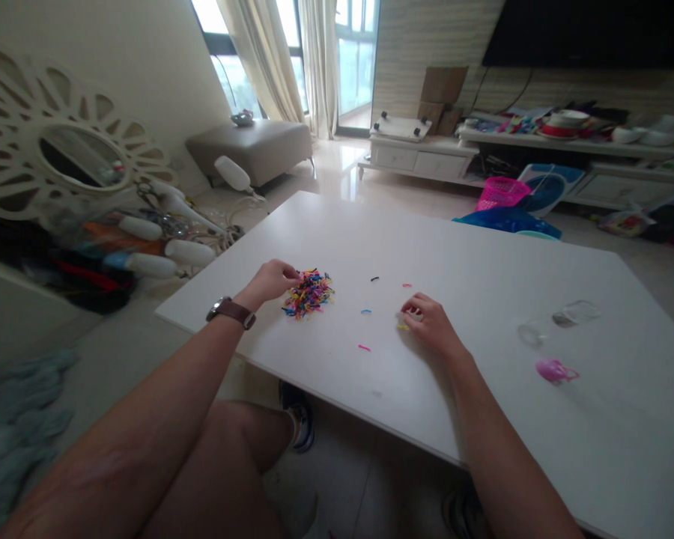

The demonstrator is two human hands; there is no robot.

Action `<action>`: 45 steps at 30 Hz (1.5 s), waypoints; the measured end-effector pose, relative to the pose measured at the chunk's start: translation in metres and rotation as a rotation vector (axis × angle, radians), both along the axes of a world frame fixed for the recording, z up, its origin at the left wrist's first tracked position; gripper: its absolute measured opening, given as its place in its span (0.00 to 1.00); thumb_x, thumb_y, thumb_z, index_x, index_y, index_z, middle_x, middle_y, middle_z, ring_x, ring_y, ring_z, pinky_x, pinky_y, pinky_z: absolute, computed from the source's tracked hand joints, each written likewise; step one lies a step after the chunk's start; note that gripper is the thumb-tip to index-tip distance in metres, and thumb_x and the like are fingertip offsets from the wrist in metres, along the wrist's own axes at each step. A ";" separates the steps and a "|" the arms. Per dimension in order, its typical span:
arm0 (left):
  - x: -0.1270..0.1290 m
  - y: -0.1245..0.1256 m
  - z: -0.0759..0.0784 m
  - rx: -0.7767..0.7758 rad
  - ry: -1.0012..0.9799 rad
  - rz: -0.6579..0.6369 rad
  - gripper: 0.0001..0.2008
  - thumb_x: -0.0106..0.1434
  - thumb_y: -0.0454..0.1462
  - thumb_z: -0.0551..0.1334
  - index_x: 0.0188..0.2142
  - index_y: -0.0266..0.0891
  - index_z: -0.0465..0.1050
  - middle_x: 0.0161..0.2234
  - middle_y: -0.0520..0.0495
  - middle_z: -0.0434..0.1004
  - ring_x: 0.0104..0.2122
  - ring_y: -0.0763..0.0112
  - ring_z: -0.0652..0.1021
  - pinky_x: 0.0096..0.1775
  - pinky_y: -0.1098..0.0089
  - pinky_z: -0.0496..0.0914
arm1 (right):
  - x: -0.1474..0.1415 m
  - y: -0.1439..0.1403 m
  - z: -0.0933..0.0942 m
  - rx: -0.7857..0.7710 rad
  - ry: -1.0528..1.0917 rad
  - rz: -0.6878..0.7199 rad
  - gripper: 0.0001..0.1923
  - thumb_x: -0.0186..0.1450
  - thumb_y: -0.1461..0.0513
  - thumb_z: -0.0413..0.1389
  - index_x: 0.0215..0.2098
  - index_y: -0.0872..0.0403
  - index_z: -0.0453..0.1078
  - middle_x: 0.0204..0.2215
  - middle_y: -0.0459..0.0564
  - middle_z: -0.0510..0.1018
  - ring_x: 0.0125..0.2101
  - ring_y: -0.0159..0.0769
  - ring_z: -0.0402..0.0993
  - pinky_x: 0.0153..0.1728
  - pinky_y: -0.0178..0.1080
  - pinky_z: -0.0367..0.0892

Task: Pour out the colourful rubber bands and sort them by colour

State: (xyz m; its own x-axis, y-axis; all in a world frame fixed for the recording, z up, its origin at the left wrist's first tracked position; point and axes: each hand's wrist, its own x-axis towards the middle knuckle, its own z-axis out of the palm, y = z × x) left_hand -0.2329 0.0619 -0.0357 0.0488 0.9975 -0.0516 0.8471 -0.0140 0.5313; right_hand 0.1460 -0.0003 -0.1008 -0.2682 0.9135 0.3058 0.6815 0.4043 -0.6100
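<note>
A heap of small colourful rubber bands [308, 293] lies on the white table [483, 247]. My left hand [272, 280], with a brown-strapped watch on the wrist, has its fingertips pinched at the heap's left edge. My right hand [428, 321] rests on the table to the right, fingers curled over a yellow band [403, 326]. Between the hands lie loose bands: a black one [374, 278], a blue one [365, 311] and two pink ones [364, 347]. Whether the left fingers hold a band is hidden.
A clear plastic jar [559, 320] lies on its side at the table's right, a pink lid [554, 370] in front of it. A toy-filled rack [146, 239] stands left of the table. Beyond are a pink basket [501, 193], a blue bag, a TV cabinet and an ottoman.
</note>
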 end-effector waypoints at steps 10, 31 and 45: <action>0.004 0.001 -0.006 -0.003 0.013 0.013 0.14 0.54 0.47 0.67 0.29 0.38 0.83 0.30 0.42 0.83 0.30 0.65 0.76 0.32 0.69 0.65 | 0.001 0.001 -0.002 -0.005 0.011 0.001 0.05 0.60 0.65 0.54 0.31 0.53 0.72 0.33 0.48 0.73 0.33 0.36 0.70 0.37 0.38 0.64; 0.009 0.007 -0.009 0.085 0.016 0.099 0.09 0.55 0.41 0.65 0.30 0.37 0.80 0.30 0.43 0.82 0.31 0.66 0.76 0.34 0.70 0.67 | 0.006 0.004 0.006 0.182 0.293 -0.491 0.05 0.60 0.61 0.55 0.30 0.53 0.72 0.30 0.49 0.76 0.29 0.36 0.72 0.32 0.39 0.69; 0.050 -0.018 0.000 -0.231 -0.752 0.010 0.23 0.45 0.48 0.74 0.34 0.34 0.76 0.37 0.39 0.83 0.37 0.65 0.81 0.40 0.67 0.75 | -0.016 -0.003 0.007 0.099 0.311 -0.217 0.06 0.62 0.59 0.56 0.30 0.52 0.73 0.29 0.48 0.78 0.30 0.36 0.73 0.34 0.39 0.70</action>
State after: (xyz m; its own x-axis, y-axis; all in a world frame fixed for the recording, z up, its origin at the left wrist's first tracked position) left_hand -0.1827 0.0435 -0.0354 0.1442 0.9662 -0.2138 0.2582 0.1718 0.9507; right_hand 0.1302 -0.0030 -0.0934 0.0473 0.9009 0.4315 0.5460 0.3384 -0.7664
